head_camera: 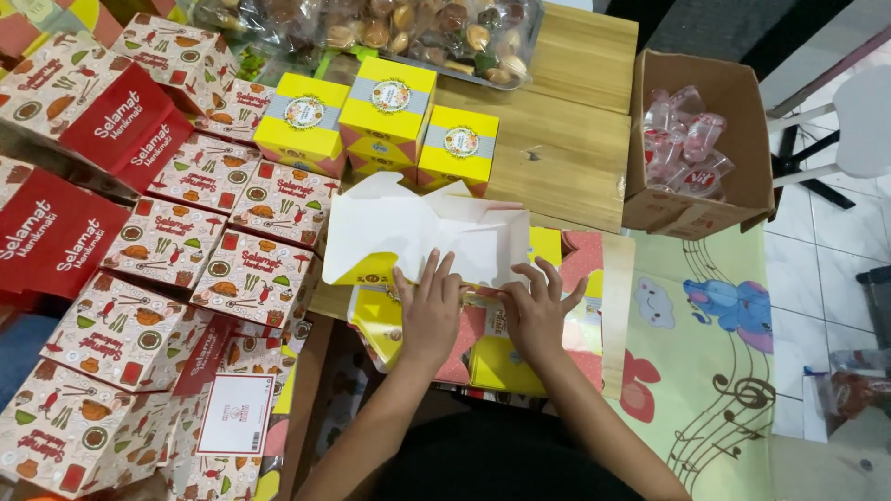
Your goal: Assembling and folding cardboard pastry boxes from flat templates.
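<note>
The box (422,232) lies flat and unfolded, just past both hands, its white inside facing up. Its long side runs left to right — across the hands, not away from them. It sits on the near edge of the wooden table (566,158), and part of it hangs over a stack of yellow and pink flat boxes (506,357) under the hands.

The left hand (429,311) rests on the box's near edge, left of the middle. Its fingers are spread and press down flat; it grips nothing. The right hand (538,311) is just beside it, at the box's right near corner. Its fingers are spread too, and the tips touch the edge. Whether they pinch a flap I cannot tell.

Both hands are about as near to the box as each other — the left one lies further onto it.

Past the box stand three shut yellow boxes (385,125). To the left of the hands lie many red patterned boxes (167,241). Far to the right of the hands is a brown carton (724,199) with small clear cups (687,144) inside.
</note>
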